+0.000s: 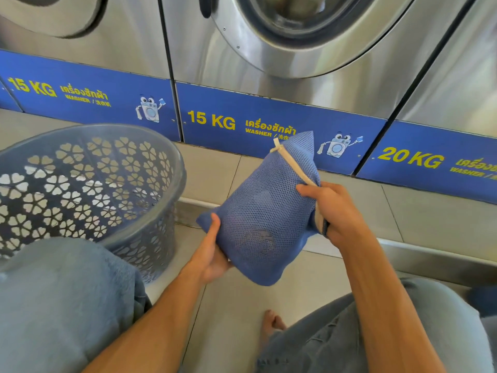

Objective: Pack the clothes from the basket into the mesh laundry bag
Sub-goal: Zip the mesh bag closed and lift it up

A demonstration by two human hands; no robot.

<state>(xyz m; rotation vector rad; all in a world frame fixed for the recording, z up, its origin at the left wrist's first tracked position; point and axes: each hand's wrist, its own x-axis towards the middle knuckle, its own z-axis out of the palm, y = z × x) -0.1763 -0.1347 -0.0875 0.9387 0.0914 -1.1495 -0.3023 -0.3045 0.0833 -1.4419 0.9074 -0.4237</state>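
Note:
I hold a blue mesh laundry bag (pixel 266 208) in the air over the floor, stuffed full, with dark cloth showing through the mesh. A white zipper strip (pixel 291 162) runs along its upper right edge. My left hand (pixel 212 251) grips the bag's lower left corner from below. At the bag's right side, where the zipper ends, my right hand (pixel 330 211) is closed on it. The grey plastic basket (pixel 150 168) with flower-shaped holes stands on the floor to the left; no clothes show inside it.
Steel front-loading washers (pixel 309 49) with blue 15 KG and 20 KG bands line the wall ahead. A metal floor rail (pixel 430 259) runs in front of them. My knees in jeans (pixel 61 305) and a bare foot (pixel 271 324) fill the bottom of the view on the tiled floor.

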